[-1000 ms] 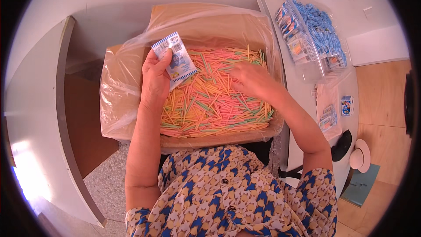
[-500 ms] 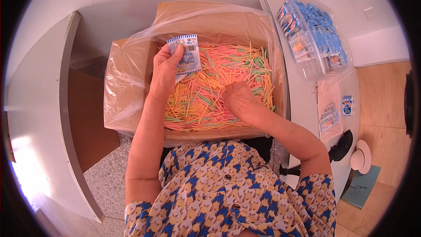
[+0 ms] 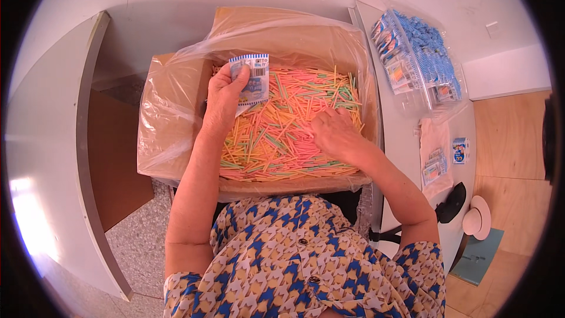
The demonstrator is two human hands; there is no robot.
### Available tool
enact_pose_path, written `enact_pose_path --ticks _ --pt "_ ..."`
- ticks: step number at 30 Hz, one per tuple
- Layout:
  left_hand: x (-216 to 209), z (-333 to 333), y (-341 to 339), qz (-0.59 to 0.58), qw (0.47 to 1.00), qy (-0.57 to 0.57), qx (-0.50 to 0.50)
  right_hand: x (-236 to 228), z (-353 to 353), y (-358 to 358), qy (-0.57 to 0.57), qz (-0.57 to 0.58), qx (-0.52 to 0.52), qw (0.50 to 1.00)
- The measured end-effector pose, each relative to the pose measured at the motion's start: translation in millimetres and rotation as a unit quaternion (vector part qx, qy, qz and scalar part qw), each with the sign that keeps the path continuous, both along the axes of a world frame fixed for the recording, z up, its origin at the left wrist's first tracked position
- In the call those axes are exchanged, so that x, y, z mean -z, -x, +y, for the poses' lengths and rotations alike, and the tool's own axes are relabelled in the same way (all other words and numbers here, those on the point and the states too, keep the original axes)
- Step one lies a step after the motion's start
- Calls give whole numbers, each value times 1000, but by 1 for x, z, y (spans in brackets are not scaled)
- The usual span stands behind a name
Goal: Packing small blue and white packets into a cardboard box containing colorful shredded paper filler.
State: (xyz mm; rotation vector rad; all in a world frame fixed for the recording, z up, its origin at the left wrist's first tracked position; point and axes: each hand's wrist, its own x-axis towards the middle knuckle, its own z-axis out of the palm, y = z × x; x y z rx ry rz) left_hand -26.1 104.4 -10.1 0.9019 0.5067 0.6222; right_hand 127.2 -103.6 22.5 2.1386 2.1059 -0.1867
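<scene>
My left hand pinches a small flat blue-and-white printed packet between thumb and fingers, over the left part of a cardboard box. A thick layer of thin pink, yellow and green sticks lies in the box, jumbled in all directions. Down among them, right of the middle, is my right hand, its fingers curled together. The fingertips are partly hidden, so what they grip does not show.
Clear plastic lines the box and hangs over its rim. On the right table stands a clear tub of blue-and-white packets, with a pink cloth and a few packets nearer. A white panel stands at left.
My right hand has shifted slightly right over the sticks, still with curled fingers. The left hand keeps holding the packet. The whole view has moved a little.
</scene>
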Motion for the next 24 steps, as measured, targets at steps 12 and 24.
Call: enact_pose_path --ticks 12,24 --pt "5 -2 2 5 1000 -16 -18 16 59 -39 -41 746 422 513" --pt "-3 0 4 -16 999 27 -15 49 100 -42 -149 780 439 420"
